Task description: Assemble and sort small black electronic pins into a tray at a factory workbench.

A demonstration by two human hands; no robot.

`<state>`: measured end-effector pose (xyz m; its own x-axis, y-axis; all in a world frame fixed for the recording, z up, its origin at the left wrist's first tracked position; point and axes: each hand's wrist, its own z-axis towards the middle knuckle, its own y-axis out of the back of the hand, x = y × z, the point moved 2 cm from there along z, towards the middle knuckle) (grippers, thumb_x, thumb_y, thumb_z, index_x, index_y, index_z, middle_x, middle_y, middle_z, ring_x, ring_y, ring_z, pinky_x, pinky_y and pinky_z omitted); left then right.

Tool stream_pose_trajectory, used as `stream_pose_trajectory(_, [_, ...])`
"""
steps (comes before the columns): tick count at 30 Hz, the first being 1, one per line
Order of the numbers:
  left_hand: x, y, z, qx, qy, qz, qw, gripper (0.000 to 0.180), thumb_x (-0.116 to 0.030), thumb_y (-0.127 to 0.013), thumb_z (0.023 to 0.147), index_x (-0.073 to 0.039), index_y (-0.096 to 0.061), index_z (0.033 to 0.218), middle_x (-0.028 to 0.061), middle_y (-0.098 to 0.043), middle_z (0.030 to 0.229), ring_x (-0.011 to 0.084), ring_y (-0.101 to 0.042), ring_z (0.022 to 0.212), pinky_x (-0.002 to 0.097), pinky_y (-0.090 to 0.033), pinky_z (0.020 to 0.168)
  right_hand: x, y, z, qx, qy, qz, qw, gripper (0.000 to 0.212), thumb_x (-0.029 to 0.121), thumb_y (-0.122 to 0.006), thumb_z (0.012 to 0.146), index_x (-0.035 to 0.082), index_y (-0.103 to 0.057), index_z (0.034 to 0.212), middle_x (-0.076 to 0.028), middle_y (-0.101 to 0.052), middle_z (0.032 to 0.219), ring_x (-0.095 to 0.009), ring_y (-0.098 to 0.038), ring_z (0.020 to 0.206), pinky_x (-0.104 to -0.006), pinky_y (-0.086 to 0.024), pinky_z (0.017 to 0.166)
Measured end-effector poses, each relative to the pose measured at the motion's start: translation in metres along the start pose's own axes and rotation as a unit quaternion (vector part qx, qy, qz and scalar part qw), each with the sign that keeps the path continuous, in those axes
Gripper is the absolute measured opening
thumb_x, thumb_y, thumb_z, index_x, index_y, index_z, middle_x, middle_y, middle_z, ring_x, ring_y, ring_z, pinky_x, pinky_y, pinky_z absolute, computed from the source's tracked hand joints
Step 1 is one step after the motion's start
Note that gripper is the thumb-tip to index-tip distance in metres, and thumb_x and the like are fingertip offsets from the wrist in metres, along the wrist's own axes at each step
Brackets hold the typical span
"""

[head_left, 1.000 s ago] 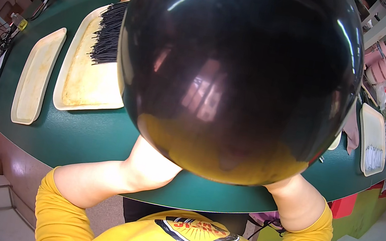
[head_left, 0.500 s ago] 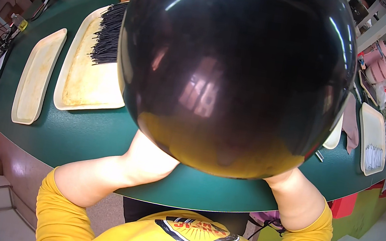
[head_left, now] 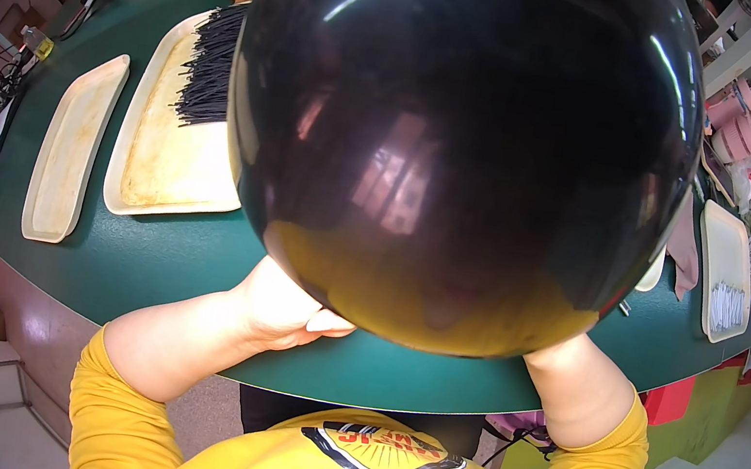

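A big glossy black ball-shaped thing, balloon-like, fills the middle of the view and hides much of the table and my fingers. My left hand is at its lower left edge, with the thumb showing and the fingers curled underneath; what they hold, if anything, is hidden. Below its lower right edge my right hand shows only near the wrist, its fingers covered by the ball. Whether either hand touches the ball I cannot tell. Left of it lies a large cream tray with a heap of thin black strips.
A narrow cream tray lies far left on the green table. At the right, another cream tray holds thin white pieces, beside a brownish-pink cloth. Pink containers stand at the far right.
The black ball's right and lower edges reach slightly farther out. My left hand has shifted a little, and its thumb now shows. My right wrist has moved slightly to the right.
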<state>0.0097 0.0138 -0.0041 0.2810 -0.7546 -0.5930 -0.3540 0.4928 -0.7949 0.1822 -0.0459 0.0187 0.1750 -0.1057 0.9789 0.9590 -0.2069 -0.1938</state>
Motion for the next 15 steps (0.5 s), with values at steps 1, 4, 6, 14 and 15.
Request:
stream_pose_trajectory(1, [-0.005, -0.006, 0.000, -0.010, 0.018, 0.010, 1.000, 0.036, 0.008, -0.053, 0.074, 0.001, -0.048, 0.109, 0.0051, -0.053, 0.071, 0.0046, -0.036, 0.040, 0.0184, -0.024, 0.036, 0.000, 0.005, 0.001, 0.016, -0.038, 0.027, 0.999, 0.009, -0.002, -0.051, 0.077, -0.002, -0.053, 0.086, -0.001, -0.054, 0.066, -0.003, -0.047, 0.058, -0.0186, -0.037, 0.050])
stream_pose_trajectory(4, [-0.006, -0.019, 0.002, -0.067, 0.041, 0.043, 0.996, 0.025, 0.004, -0.048, 0.080, 0.001, -0.049, 0.104, 0.0047, -0.052, 0.066, 0.0062, -0.036, 0.038, 0.0191, -0.025, 0.035, 0.010, 0.004, 0.004, 0.120, -0.022, 0.103, 0.987, 0.007, 0.003, -0.051, 0.079, -0.001, -0.053, 0.084, 0.000, -0.051, 0.061, -0.004, -0.045, 0.054, -0.0200, -0.036, 0.048])
stream_pose_trajectory(6, [-0.006, -0.017, 0.000, -0.117, 0.043, 0.070, 0.990, 0.020, 0.002, -0.045, 0.082, 0.000, -0.050, 0.102, 0.0043, -0.051, 0.061, 0.0070, -0.036, 0.037, 0.0196, -0.025, 0.034, 0.006, -0.008, 0.005, 0.152, -0.095, 0.091, 0.980, 0.007, 0.006, -0.051, 0.081, 0.000, -0.053, 0.081, 0.000, -0.049, 0.060, -0.005, -0.043, 0.053, -0.0200, -0.035, 0.048])
stream_pose_trajectory(14, [0.005, -0.018, 0.001, 0.063, 0.092, 0.189, 0.976, 0.018, -0.005, -0.041, 0.085, 0.004, -0.055, 0.081, 0.0159, -0.061, 0.077, 0.0172, -0.059, 0.056, 0.0241, -0.044, 0.044, -0.029, -0.001, -0.004, 0.089, -0.035, 0.333, 0.938, 0.015, 0.013, -0.043, 0.089, 0.001, -0.051, 0.088, -0.007, -0.053, 0.069, -0.010, -0.048, 0.057, -0.0217, -0.038, 0.050])
stream_pose_trajectory(15, [0.003, -0.018, 0.001, 0.078, 0.099, 0.161, 0.979, 0.019, -0.007, -0.040, 0.087, 0.004, -0.056, 0.082, 0.0151, -0.061, 0.076, 0.0164, -0.058, 0.054, 0.0234, -0.043, 0.043, -0.027, 0.000, -0.004, 0.095, -0.042, 0.313, 0.944, 0.016, 0.013, -0.041, 0.090, 0.000, -0.050, 0.090, -0.009, -0.054, 0.071, -0.013, -0.050, 0.060, -0.0238, -0.041, 0.053])
